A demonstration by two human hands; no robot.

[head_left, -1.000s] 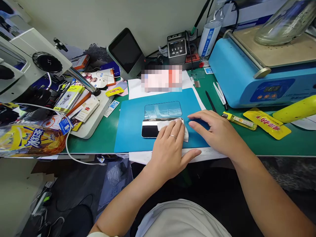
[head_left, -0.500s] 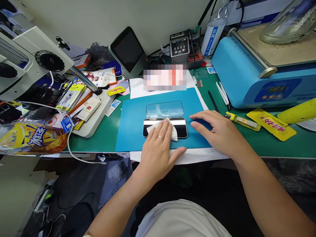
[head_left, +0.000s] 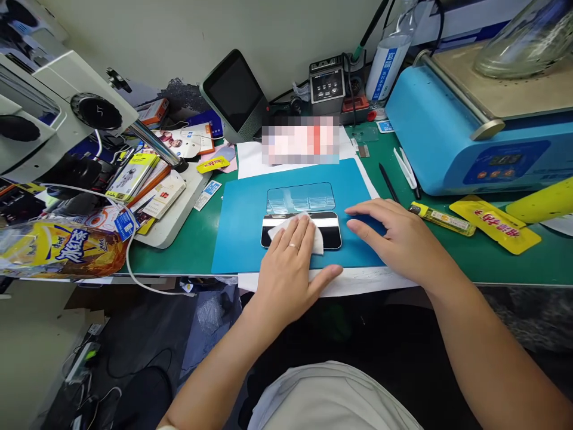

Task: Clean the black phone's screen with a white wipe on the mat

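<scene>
My left hand (head_left: 290,266), a ring on one finger, lies flat with its fingers stretched out and its thumb apart. Under its fingertips a white wipe (head_left: 317,242) is pressed on the glossy black screen of a phone (head_left: 332,237). The phone lies level on a blue mat (head_left: 242,209), partly covered by the hand and wipe. Just behind it, a clear glass screen protector (head_left: 299,197) rests on the mat. My right hand (head_left: 387,239) is at the mat's right side, thumb and fingers apart, holding nothing, a little away from the phone.
At left are a microscope (head_left: 85,101), stacked small boxes and a bottle of brown drink (head_left: 67,248). A tilted display (head_left: 235,92) stands behind the mat. At right lie tweezers (head_left: 406,170), a black pen (head_left: 388,182) and yellow packets beside a blue machine (head_left: 447,137).
The whole view has shifted very slightly. My left hand stays on the wipe over the phone, and my right hand keeps its place and pose.
</scene>
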